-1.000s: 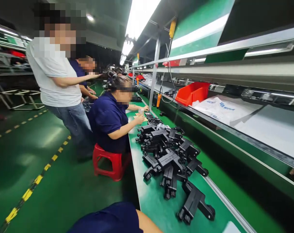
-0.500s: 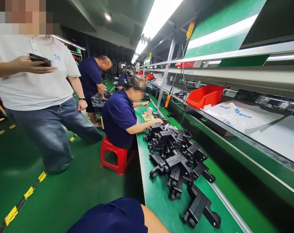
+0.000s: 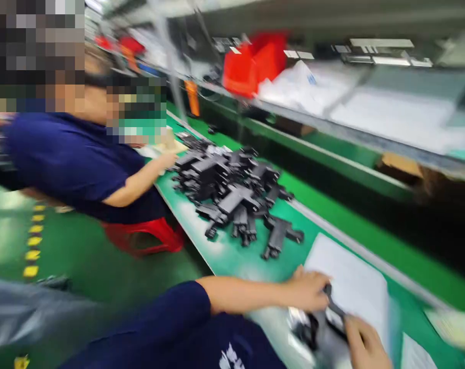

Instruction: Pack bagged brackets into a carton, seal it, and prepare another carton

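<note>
Over the near right of the green bench, my left hand (image 3: 309, 289) has its fingers closed around one end of a black plastic part (image 3: 336, 310). My right hand (image 3: 366, 343) grips the same part from the other side, thumb and fingers bent. Motion blur hides the part's exact shape. Just below it lies a crumpled clear plastic bag (image 3: 299, 335) with something dark in it. Partly under my hands is a white stack of flat sheets or bags (image 3: 353, 269). Farther up the bench spreads a pile of black T-shaped plastic parts with knobbed ends (image 3: 225, 189).
A co-worker in a dark blue shirt (image 3: 63, 154) sits at the left on a red stool (image 3: 140, 238), one arm reaching to the pile. A shelf above the bench carries a red bin (image 3: 253, 64) and white bags (image 3: 294, 84). A cardboard box (image 3: 399, 169) sits beneath it.
My view has swung right and down, bringing both my hands and the white stack into sight. The standing person with the phone has mostly left the view.
</note>
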`<state>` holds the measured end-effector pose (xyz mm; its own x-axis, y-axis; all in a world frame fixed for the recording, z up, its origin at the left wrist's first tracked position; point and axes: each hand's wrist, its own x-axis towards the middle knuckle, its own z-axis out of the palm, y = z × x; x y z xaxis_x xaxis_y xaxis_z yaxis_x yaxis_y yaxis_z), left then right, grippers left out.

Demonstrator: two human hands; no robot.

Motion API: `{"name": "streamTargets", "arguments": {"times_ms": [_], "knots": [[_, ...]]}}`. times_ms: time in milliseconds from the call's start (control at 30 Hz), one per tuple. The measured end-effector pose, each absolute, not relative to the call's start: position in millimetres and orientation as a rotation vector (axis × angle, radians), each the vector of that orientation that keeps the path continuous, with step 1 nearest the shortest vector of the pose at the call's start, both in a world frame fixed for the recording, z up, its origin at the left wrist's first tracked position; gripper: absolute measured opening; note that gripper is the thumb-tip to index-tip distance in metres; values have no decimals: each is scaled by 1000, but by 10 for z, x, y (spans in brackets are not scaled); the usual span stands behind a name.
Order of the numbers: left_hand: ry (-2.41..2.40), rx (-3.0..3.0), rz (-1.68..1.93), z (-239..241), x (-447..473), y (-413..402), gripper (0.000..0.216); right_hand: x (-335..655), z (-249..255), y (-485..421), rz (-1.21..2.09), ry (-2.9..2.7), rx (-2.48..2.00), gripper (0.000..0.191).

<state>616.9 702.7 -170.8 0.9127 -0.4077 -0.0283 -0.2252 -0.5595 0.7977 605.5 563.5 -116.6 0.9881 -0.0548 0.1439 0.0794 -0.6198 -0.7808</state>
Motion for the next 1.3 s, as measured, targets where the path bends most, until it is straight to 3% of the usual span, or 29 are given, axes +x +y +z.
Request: {"name": "streamTargets", "arguments": {"times_ms": [233,1300], "knots": [[-383,2107,-315,-1846,6261,6989,53,5816,-1700,5263,-139,131,-2228,27],[-399,2120,-356,-1856,6245,6992,52,5804,-1607,5197,28,159,-2159,21]]}}
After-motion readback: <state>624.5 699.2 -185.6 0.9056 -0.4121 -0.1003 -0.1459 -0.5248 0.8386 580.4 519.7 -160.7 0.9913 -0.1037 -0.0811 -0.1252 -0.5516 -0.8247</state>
